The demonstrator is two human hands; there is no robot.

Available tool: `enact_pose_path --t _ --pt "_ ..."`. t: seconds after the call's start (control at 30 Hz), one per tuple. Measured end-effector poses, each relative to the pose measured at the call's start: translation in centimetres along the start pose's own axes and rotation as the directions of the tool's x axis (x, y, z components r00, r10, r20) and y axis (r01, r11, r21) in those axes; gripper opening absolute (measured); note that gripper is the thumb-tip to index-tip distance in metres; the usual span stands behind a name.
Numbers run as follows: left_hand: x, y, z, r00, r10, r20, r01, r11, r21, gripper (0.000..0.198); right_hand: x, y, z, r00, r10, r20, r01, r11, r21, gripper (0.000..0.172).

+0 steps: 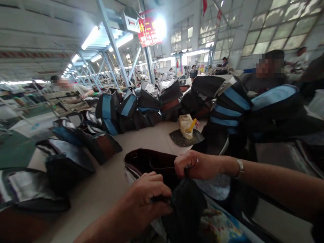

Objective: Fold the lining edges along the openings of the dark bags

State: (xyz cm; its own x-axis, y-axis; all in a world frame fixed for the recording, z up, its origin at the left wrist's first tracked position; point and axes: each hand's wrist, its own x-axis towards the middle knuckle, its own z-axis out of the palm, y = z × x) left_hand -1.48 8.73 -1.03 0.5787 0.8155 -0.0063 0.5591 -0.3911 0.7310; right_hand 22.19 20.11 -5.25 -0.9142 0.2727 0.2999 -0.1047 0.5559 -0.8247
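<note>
**Dark bag [188,206] pinched in two hands**

At left I see other bags [68,165] on the pale table [101,189]. The left hand [149,195] pinches the bag low; beyond, a stained tub [185,123] holds a yellow-handled tool [192,125]; the right hand [194,165] clenches its upper edge, before blue-striped bags [226,113].

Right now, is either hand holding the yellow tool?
No, the yellow tool leans in a pale cup, while the left hand and right hand grip dark fabric.

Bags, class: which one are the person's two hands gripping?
The open bag at front centre, its dark maroon inside showing. The left hand and right hand grip its black fabric; neither holds the other bags.
</note>
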Motion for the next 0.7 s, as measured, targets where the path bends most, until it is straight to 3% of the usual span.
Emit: enact_pose_path --t 0.1,0.2,0.3,0.4,0.47,0.6,0.7 --pt "0.6 0.4 1.1 1.0 0.022 -0.005 -0.023 0.999 -0.032 0.013 -1.5 -1.7 -1.0 0.995 0.036 0.089 -0.037 0.999 0.009 0.034" --pt "1.2 0.3 1.5 0.999 0.051 -0.006 -0.051 0.997 -0.057 0.012 -2.0 -4.3 -1.9 0.985 0.094 0.144 -0.111 0.987 0.116 0.031" --pt "1.4 0.3 1.7 1.0 0.001 -0.007 -0.002 0.998 -0.062 0.012 -1.9 -6.1 -0.9 0.986 0.154 0.061 -0.154 0.988 -0.003 0.035" --pt "1.5 0.3 1.8 1.0 -0.017 -0.004 0.017 0.998 -0.055 0.01 -1.7 -6.1 1.6 0.985 0.129 -0.112 -0.156 0.947 -0.282 0.048" --pt "1.5 0.2 1.9 1.0 0.002 0.014 -0.002 0.999 -0.054 0.008 -1.7 -5.5 2.9 0.981 0.082 -0.174 -0.139 0.929 -0.342 0.049" --pt "1.3 0.1 1.8 0.998 0.031 0.055 -0.029 0.999 -0.038 0.007 -1.7 -4.8 3.3 0.99 0.041 -0.134 -0.073 0.967 -0.243 0.039" --pt "1.4 0.3 1.7 0.998 0.009 0.067 -0.007 1.0 -0.029 0.017 -1.8 -4.8 2.9 0.997 0.007 -0.075 -0.023 0.977 -0.21 0.024"
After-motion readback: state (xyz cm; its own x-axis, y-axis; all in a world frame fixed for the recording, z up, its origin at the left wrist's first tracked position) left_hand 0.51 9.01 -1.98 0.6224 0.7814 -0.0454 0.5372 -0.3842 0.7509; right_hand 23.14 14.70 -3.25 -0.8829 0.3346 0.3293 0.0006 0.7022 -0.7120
